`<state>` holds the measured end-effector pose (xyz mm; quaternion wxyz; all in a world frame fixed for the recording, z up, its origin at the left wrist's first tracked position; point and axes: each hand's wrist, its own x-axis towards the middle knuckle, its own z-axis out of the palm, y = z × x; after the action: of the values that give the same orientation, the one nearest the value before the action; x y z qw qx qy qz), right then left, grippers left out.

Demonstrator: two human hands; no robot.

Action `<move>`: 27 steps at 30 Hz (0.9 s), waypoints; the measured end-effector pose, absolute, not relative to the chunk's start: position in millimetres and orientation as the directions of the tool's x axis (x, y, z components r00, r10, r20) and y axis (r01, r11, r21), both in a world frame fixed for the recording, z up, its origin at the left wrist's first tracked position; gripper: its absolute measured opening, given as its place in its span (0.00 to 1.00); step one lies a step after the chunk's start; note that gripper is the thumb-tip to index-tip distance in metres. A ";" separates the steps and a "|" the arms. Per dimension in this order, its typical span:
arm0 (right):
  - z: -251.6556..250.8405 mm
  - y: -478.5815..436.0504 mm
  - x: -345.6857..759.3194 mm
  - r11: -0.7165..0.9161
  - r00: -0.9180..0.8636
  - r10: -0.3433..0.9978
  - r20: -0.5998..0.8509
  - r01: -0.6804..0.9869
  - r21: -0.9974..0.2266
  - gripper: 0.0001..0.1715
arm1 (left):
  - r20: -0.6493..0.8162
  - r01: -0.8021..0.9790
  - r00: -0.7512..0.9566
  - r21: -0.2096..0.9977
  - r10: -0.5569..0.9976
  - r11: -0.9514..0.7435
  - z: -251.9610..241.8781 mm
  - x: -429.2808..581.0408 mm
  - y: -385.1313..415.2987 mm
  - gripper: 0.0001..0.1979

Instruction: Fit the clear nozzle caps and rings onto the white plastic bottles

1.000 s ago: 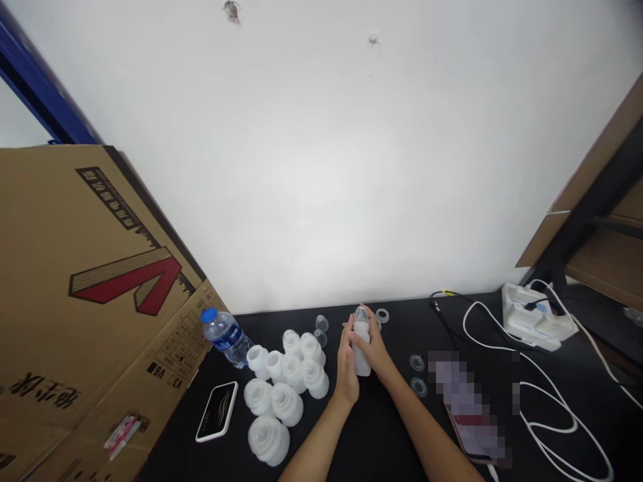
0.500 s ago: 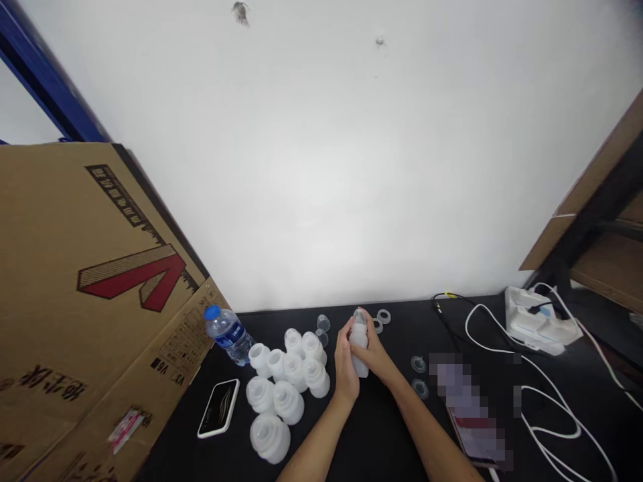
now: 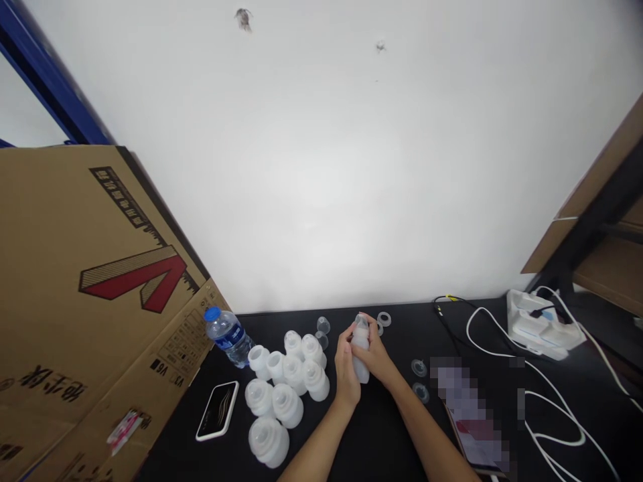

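Observation:
Both my hands are around one white baby bottle [image 3: 360, 358] with a clear top, held a little tilted over the black table. My left hand [image 3: 346, 368] wraps its left side, and my right hand [image 3: 378, 355] grips its right side near the neck. Several white bottles [image 3: 286, 402] stand grouped to the left, some with nipples on and some open at the mouth. Two clear domed caps [image 3: 323, 326] lie between that group and the wall. Ring collars [image 3: 384, 318] lie just behind my right hand. Two clear nipples [image 3: 419, 367] rest to the right.
A water bottle [image 3: 230, 337] and a white-edged phone [image 3: 218, 410] are at the left, beside a large cardboard box [image 3: 60, 268]. Another phone [image 3: 475, 428], white cables [image 3: 557, 395] and a power strip [image 3: 540, 321] are at the right. A white wall [image 3: 321, 167] rises behind.
The held bottle and my hands have shifted slightly down in view, and the bottle leans a little more. Both hands keep hold of it; the things around them look unmoved.

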<state>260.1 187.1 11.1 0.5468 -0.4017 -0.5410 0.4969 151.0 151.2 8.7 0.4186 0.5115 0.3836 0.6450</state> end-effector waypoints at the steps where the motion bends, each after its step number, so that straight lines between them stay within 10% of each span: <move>1: 10.7 187.3 260.1 0.188 -0.069 0.978 0.195 -0.098 -0.977 0.47 | 0.339 -0.144 -0.125 0.924 0.932 -0.355 8.6 150.7 151.2 0.32; 27: 24.0 179.3 252.7 0.230 0.066 0.970 0.236 0.086 -0.969 0.46 | 0.339 -0.154 -0.185 0.917 0.923 -0.368 17.9 152.7 154.1 0.31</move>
<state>252.7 179.3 24.0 0.5540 -0.4756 -0.5550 0.3986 152.7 154.1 17.9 0.4055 0.4930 0.3896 0.6639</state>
